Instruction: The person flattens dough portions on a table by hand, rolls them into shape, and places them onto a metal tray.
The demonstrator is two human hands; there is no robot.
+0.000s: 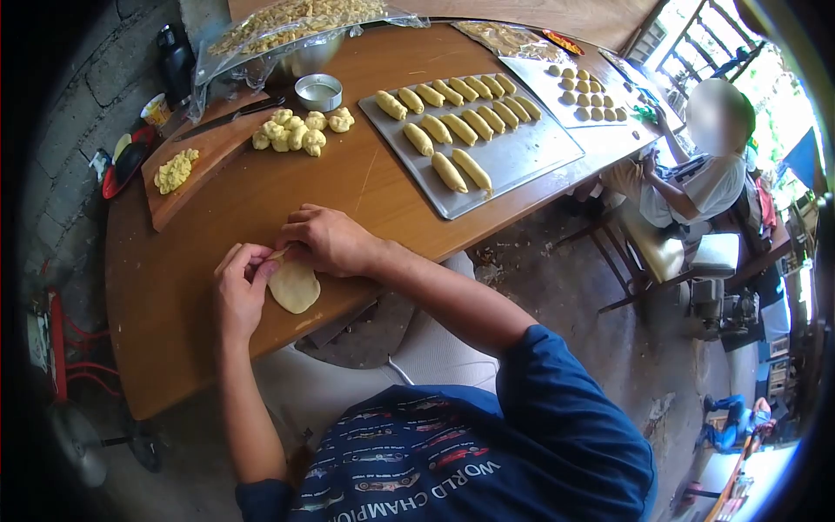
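A flat oval of dough point(294, 287) lies near the front edge of the wooden table. Its far edge is pinched between the fingers of my left hand point(241, 285) and my right hand point(328, 238), which meet there; my right fingers curl over and hide part of it. Beyond my hands sits a cluster of pale dough lumps point(296, 132). A yellow crumbly mound of filling point(177, 171) rests on a wooden board point(200, 178) to the left. On the right, a metal tray point(531, 167) bears rows of rolled dough pieces point(449, 172).
A round metal tin point(318, 92) stands behind the lumps, near a long knife point(230, 117). A plastic-covered heap point(296, 22) fills a bowl at the back. Another tray point(557, 96) holds small rounds. Another person point(687, 187) sits at the table's right side.
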